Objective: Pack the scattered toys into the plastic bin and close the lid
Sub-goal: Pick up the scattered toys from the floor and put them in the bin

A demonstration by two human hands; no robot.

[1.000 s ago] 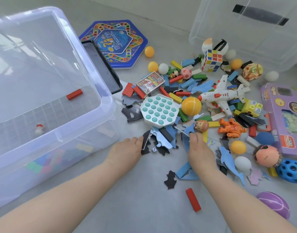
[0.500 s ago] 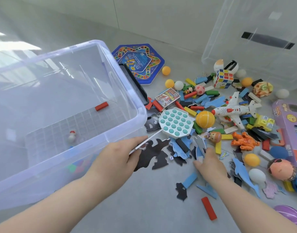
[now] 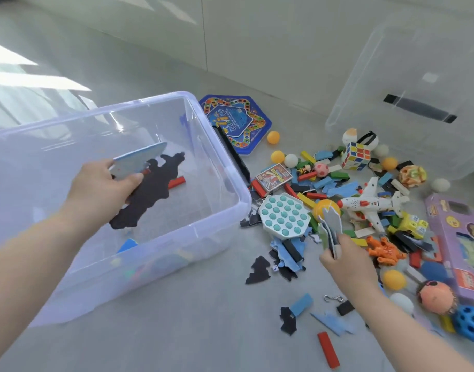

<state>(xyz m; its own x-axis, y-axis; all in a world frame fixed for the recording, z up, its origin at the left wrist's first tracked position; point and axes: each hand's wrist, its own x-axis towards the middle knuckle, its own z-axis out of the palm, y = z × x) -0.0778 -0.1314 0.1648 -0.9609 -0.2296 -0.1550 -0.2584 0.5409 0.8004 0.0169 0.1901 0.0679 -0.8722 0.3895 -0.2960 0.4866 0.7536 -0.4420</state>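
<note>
Right, nearest first: a red block (image 3: 328,350) lies loose on the floor (image 3: 193,318), w/ blue offcuts and black scraps just past it. R hand (image 3: 343,264) sits low at the pile's near edge, fingers pinching a few grey cutouts (image 3: 331,224) upright. L hand (image 3: 101,189) is over the bin (image 3: 160,251), inside the rim line. Its thumb and fingers are clamped on a pale blue cutout (image 3: 139,159) and a long black cutout (image 3: 147,194) that dangles toward the base.

Step in hand, I'd say: drop the L load. Lower a bit and release flat so nothing catches the rim. Then bring the R load over the near-right corner, high enough to clear the wall.

The bin holds only a red brick (image 3: 176,181) and a few small bits, so lots of room inside. The floor gap betw. bin and pile is narrow. A popper toy (image 3: 284,218) lies just beside that corner, w/ a toy plane (image 3: 370,204) further right. Beyond, a board game (image 3: 236,124) sits just beside the bin's right wall. Farthest back is a clear tub (image 3: 407,76), maybe the lid – can't tell.
</note>
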